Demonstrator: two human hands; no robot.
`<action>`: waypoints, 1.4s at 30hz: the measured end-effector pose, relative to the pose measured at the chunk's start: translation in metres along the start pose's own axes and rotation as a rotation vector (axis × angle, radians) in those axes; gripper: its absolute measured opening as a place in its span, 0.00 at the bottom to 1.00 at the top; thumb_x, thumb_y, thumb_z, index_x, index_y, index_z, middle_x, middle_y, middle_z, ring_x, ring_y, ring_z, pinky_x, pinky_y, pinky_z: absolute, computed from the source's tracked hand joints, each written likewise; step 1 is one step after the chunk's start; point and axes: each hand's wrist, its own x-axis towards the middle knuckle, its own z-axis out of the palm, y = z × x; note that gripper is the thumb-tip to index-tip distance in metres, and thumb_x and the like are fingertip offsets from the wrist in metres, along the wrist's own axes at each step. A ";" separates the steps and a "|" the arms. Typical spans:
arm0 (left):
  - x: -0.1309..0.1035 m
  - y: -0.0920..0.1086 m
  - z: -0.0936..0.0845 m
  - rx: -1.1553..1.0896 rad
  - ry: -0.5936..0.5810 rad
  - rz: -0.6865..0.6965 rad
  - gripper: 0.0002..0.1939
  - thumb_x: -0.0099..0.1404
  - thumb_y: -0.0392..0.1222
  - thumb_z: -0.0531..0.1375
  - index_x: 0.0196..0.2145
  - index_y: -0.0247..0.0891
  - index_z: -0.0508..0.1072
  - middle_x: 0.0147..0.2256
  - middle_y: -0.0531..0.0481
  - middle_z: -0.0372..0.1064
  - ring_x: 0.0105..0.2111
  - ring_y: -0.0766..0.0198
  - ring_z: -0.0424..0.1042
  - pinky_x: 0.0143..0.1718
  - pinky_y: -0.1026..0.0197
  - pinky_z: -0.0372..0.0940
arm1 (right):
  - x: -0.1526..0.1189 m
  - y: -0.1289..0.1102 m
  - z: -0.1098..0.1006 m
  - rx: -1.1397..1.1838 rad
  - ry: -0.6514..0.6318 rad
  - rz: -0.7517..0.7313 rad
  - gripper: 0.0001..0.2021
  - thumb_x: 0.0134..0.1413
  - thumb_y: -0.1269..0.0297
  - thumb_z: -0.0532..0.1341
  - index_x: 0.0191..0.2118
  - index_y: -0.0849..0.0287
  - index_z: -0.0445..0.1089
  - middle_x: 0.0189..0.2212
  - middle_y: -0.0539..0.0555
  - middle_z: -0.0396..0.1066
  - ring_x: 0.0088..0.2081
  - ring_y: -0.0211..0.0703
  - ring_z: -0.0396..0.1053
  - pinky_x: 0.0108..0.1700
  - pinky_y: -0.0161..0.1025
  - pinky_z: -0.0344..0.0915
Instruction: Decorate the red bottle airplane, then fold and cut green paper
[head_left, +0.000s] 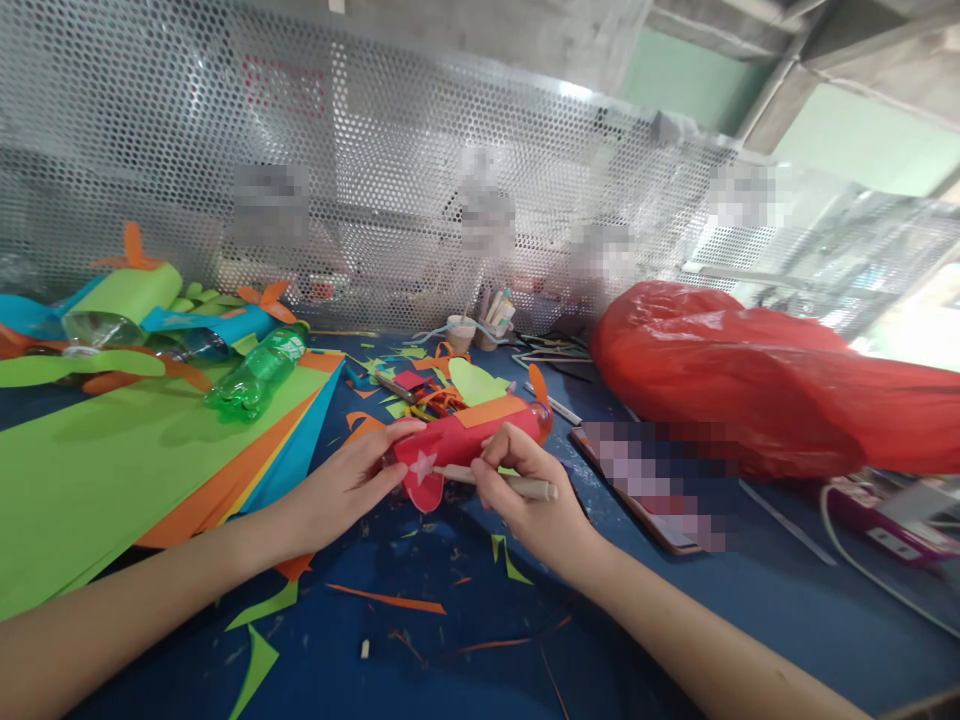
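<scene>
A bottle wrapped in red paper [469, 437] lies on its side at the middle of the blue table. An orange band runs along its top, and an orange paper blade [538, 384] stands at its right end. On the rounded red flap at its left end is a pale star [421, 467]. My left hand [367, 468] grips that left end, fingers on top and thumb by the star. In my right hand [529, 485] is a light-coloured marker [517, 484], its tip touching or very near the star. The bottle's underside is hidden.
Green, orange and blue paper sheets [150, 450] lie on the left, with a green plastic bottle [262, 370] and paper-covered bottles behind. Paper scraps litter the table. A phone [637, 500] and a big red plastic bag [750, 380] lie right. Cups [460, 333] stand before a perforated metal screen [420, 150].
</scene>
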 end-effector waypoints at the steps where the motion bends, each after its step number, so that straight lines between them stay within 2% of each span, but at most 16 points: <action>1: 0.000 0.000 0.000 -0.001 0.004 0.000 0.23 0.75 0.50 0.48 0.65 0.49 0.60 0.68 0.51 0.58 0.69 0.52 0.54 0.68 0.44 0.53 | 0.000 0.000 0.000 -0.001 -0.004 0.003 0.12 0.59 0.61 0.59 0.28 0.54 0.56 0.20 0.43 0.60 0.21 0.32 0.56 0.25 0.32 0.54; 30: 0.000 0.000 0.000 -0.014 -0.001 -0.004 0.23 0.75 0.49 0.48 0.65 0.49 0.60 0.69 0.52 0.58 0.69 0.53 0.54 0.68 0.45 0.52 | 0.000 0.002 -0.002 -0.022 -0.026 0.034 0.11 0.58 0.62 0.58 0.28 0.53 0.55 0.19 0.42 0.57 0.19 0.32 0.54 0.23 0.33 0.52; 42: 0.001 0.002 0.000 -0.018 0.000 -0.016 0.24 0.74 0.51 0.48 0.65 0.47 0.60 0.68 0.51 0.59 0.69 0.53 0.54 0.69 0.46 0.51 | 0.000 0.002 -0.002 -0.062 -0.042 -0.008 0.11 0.58 0.61 0.58 0.28 0.54 0.55 0.20 0.43 0.58 0.20 0.33 0.55 0.24 0.33 0.53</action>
